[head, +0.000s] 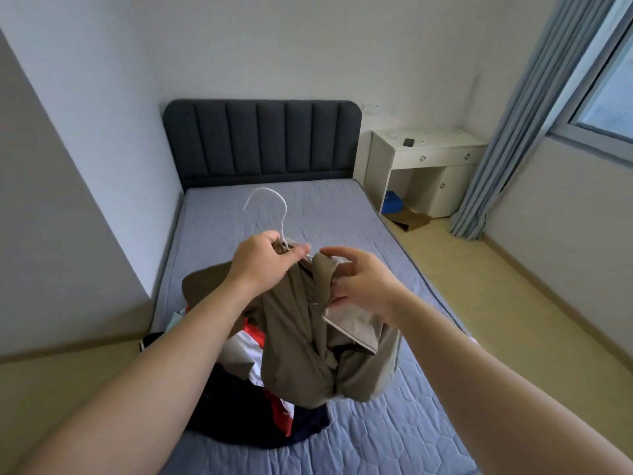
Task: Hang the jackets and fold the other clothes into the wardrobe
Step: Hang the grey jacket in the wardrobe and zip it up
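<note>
The khaki jacket (308, 354) hung in the air above the foot half of the bed (376, 440), draped on a white hanger (283, 217) whose hook stood up clear of the cloth. The jacket's lower folds reached down to a pile of clothes (246, 406), dark navy, red and white, which lay on the blue-grey quilted mattress near its left edge.

The left hand (263, 262) gripped the base of the hook together with the gathered collar, its fingers (301, 250) curled tight around both. The right hand (363, 286) was at the jacket's right shoulder; its fingers were curved round the fabric's edge, the forefinger lying over the top and the others tucked against the cloth below.

Beyond the bed stood a dark padded headboard (262, 142) against the white wall. To its right a white counter (431, 145) with drawers carried a small dark object (408, 142); a blue box (393, 202) sat in the opening beneath it, with a flat piece of cardboard (411, 221) on the floor in front. A pale blue curtain (513, 132) hung beside the window (609, 108) at the right.
</note>
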Demonstrator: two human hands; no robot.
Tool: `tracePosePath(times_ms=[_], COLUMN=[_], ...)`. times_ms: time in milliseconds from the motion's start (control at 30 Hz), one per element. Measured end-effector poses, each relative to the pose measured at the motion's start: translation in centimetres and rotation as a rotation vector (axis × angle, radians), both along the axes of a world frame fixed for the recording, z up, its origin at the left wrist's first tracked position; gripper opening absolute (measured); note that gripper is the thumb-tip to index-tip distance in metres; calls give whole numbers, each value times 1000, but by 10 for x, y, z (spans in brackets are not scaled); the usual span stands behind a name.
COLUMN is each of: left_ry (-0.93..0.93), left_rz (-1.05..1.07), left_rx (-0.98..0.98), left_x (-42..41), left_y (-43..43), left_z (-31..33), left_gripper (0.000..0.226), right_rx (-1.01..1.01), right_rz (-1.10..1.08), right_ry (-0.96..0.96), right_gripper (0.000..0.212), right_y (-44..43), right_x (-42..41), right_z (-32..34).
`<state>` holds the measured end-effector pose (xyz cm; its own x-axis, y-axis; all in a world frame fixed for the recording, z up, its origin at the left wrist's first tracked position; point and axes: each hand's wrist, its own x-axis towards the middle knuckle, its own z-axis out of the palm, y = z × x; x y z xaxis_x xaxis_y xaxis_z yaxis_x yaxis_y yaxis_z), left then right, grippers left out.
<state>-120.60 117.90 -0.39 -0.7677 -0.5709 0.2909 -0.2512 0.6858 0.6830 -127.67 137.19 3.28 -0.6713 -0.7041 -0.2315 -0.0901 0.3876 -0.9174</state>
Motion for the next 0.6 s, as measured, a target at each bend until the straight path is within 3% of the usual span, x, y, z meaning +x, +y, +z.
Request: tracePosePath(times_ms=[233, 333, 500, 600], left_ry=[-9, 27, 38, 36], left_rz=[121, 241, 428, 532], left_rx=[113, 59, -14, -56], left_x=[86, 136, 211, 255], left_y=[-26, -33, -43, -51], left_z=[16, 22, 36, 41], left_gripper=[26, 30, 47, 47], right_rx=[-129, -119, -157, -196], right_rz=[194, 292, 429, 355], right_ry=[124, 359, 367, 380], right_gripper=[65, 65, 95, 77], right_y=[-31, -59, -102, -130], right_x=[48, 73, 130, 170], right_z=[-1, -7, -19, -28])
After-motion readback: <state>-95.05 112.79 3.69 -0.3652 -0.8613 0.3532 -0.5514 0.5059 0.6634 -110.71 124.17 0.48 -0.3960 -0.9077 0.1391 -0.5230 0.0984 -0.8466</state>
